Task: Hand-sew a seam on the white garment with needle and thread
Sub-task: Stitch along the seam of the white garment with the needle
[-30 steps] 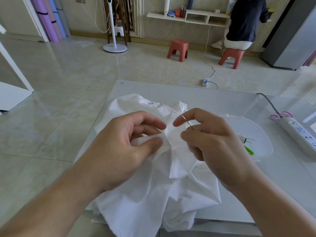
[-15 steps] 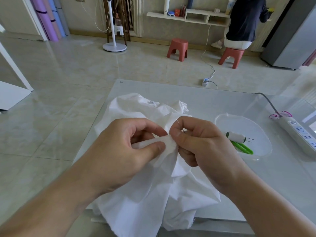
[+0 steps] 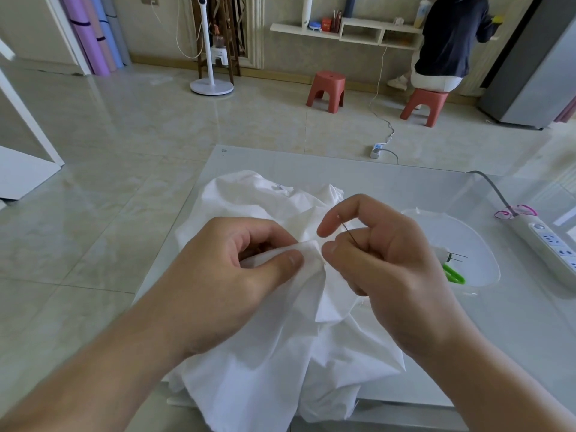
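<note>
Mid-stitch: the left hand pinches a fold of the white garment on the counter. Just beside that grip, the right hand pinches the needle, tip apparently clear. Next, draw the thread taut and re-enter the fold.

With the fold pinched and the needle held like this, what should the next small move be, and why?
Probably bring the needle tip down into the pinched fold of the white garment for a stitch. The right hand pinches the needle just clear of the cloth, while the left hand holds the fold up right beside it.
</note>
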{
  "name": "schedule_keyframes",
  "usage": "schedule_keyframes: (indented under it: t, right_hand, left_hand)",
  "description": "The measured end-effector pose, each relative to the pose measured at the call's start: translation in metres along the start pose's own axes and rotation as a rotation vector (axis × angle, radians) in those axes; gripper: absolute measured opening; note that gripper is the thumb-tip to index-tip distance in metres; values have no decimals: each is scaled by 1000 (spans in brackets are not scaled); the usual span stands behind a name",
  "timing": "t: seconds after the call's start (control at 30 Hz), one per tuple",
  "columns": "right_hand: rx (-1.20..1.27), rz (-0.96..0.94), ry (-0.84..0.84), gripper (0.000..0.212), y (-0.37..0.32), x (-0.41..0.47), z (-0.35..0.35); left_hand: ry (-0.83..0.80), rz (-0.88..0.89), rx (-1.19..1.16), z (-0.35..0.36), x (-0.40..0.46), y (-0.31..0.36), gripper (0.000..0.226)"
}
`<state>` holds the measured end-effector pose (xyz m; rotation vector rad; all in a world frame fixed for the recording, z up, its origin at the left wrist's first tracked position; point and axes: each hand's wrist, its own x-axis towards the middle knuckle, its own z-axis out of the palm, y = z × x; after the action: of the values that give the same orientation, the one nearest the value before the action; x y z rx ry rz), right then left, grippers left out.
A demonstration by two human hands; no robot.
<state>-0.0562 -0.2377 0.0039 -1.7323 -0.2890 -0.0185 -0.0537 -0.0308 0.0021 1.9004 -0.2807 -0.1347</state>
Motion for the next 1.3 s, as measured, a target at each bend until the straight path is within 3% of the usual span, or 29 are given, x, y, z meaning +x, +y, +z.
schedule_keyframes:
  t: [0.13, 0.3, 0.43, 0.57, 0.67, 0.83, 1.17, 1.3]
  right_hand:
    - [-227, -24, 12, 19, 2, 0, 5]
    - [-270, 4, 62, 24, 5, 4, 3]
    - [-120, 79, 41, 17, 3, 4, -1]
    - [150, 135, 21, 27, -1, 5, -4]
    - [118, 122, 26, 40, -1, 6, -5]
    - [26, 96, 4, 21, -1, 6, -5]
    - [84, 67, 28, 16, -8, 2, 1]
    - [83, 96, -8, 25, -14, -1, 1]
  left_hand:
    - [-21, 14, -44, 1, 0, 0, 13]
    - [3, 3, -46, 0, 0, 0, 13]
    - [13, 0, -32, 0, 0, 1, 10]
    - [30, -11, -20, -1, -1, 3, 16]
    - [20, -8, -24, 0, -2, 4, 19]
    - [9, 3, -39, -1, 0, 3, 11]
    - [-13, 21, -64, -2, 1, 3, 23]
    - [-25, 11, -62, -3, 1, 3, 24]
